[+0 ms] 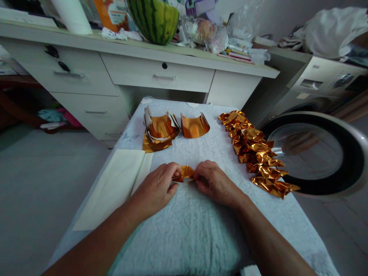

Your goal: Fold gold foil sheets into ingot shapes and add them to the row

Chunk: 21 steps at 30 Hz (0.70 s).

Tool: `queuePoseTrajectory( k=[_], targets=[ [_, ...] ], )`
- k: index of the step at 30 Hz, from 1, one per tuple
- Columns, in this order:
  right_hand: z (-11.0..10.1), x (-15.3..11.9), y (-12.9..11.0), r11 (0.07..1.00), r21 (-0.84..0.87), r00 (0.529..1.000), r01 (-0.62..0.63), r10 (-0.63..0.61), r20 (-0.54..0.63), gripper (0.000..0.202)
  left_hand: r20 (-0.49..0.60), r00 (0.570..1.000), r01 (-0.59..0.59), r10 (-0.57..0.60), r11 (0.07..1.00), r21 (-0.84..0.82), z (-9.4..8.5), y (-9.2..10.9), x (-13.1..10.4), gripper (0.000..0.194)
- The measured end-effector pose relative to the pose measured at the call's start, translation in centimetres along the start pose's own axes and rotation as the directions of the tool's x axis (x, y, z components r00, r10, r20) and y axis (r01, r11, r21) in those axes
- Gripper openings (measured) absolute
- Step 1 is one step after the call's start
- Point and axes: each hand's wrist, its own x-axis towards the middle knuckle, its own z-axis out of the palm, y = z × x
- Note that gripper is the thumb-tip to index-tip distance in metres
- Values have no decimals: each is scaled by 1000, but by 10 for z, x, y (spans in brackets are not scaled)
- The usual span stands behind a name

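A small folded piece of gold foil paper spans the gap between my two hands over the cloth-covered table. My left hand pinches its left end between thumb and fingers. At its right end, my right hand has its fingers closed on the foil. Beyond the hands lie a stack of curled gold sheets and, beside it, another curled gold sheet. A long row of folded gold foil pieces runs along the right side of the table.
Pale paper sheets lie on the table's left side. Behind stands a white desk with a cut watermelon and plastic bags. An open washing machine door is close to the table's right edge.
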Motion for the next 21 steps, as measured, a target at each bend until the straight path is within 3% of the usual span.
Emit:
queuePoseTrajectory(
  k=[6,21],
  targets=[
    [1,0,-4,1000,-5,1000,-25,25,18,21,101,992,-87,76,990,111,-4,2,4,15],
    [9,0,4,988,123,988,-98,111,-108,21,86,994,-79,66,983,165,-6,3,6,14]
  ],
)
